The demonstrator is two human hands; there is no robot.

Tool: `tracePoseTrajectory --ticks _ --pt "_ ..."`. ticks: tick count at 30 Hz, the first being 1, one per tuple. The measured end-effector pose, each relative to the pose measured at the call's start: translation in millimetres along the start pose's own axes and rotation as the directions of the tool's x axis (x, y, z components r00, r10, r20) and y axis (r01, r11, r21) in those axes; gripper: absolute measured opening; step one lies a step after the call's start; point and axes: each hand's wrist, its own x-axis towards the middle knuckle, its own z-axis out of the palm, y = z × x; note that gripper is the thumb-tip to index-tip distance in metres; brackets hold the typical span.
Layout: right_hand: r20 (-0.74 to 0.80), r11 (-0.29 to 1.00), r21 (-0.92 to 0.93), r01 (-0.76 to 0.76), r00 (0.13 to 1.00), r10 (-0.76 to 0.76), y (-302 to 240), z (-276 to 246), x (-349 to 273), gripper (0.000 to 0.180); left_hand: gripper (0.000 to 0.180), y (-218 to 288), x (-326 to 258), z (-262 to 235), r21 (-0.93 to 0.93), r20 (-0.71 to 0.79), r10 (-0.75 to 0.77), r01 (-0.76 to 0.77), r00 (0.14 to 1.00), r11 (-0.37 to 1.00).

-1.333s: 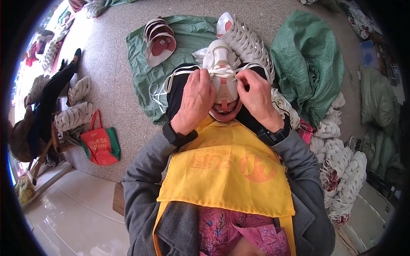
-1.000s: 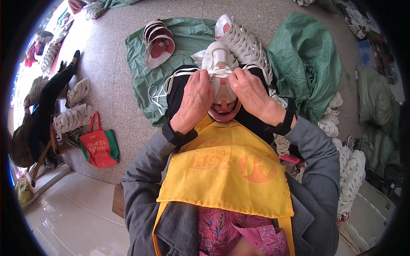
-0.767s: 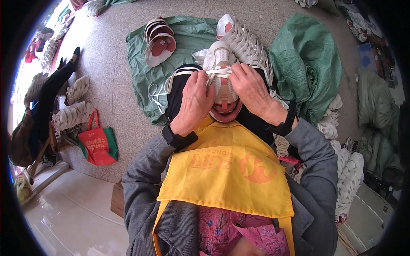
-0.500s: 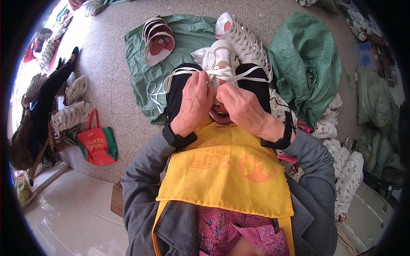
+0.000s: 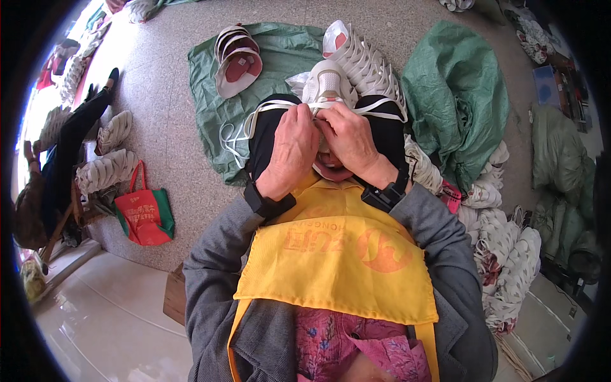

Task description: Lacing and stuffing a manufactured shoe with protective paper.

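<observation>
A white sneaker upper point(image 5: 329, 81), toe pointing away from me, lies between my dark-trousered knees. A flat white shoelace point(image 5: 382, 109) runs across its lacing area, and its loose ends trail over both knees. My left hand point(image 5: 294, 145) is closed on the lace at the left side of the opening. Close beside it, my right hand point(image 5: 352, 141) pinches the lace on the right, knuckles up. The fingertips of both hands are partly hidden, and the hands nearly touch. Below them, the upper's reddish lining shows at the heel opening.
Beyond my knees, a green sheet point(image 5: 210, 95) carries nested shoe pieces point(image 5: 238, 63). A row of white uppers point(image 5: 366, 63) stands at its right, beside a bunched green sack point(image 5: 455, 102). More laced uppers point(image 5: 509, 254) pile at my right. Leftward are a red-green bag point(image 5: 145, 213) and another person's legs point(image 5: 79, 134).
My right hand has moved left and slightly up, close to my left hand, and its wrist has turned. My left hand has barely shifted.
</observation>
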Motion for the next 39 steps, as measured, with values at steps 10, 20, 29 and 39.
tracePoseTrajectory --ticks 10,20,29,39 --pt "-0.025 0.995 0.105 -0.002 1.0 0.005 6.4 -1.2 2.2 0.01 0.016 -0.1 -0.1 9.1 -0.007 -0.037 -0.024 0.024 0.999 1.0" --pt "-0.013 0.995 0.068 0.074 0.997 -0.073 1.6 -10.4 9.4 0.005 0.027 11.3 8.5 -2.6 -0.064 0.024 -0.087 0.089 0.996 0.994" --pt "0.211 0.686 0.618 -0.384 0.922 0.326 14.4 -64.5 -9.3 0.011 0.019 8.7 5.6 -1.8 -0.124 -0.02 -0.07 0.067 0.997 0.99" --pt "0.361 0.5 0.688 -0.526 0.846 0.393 9.8 -55.9 32.3 0.013 0.016 19.4 20.7 -10.7 -0.487 0.254 -0.12 0.233 0.96 0.842"
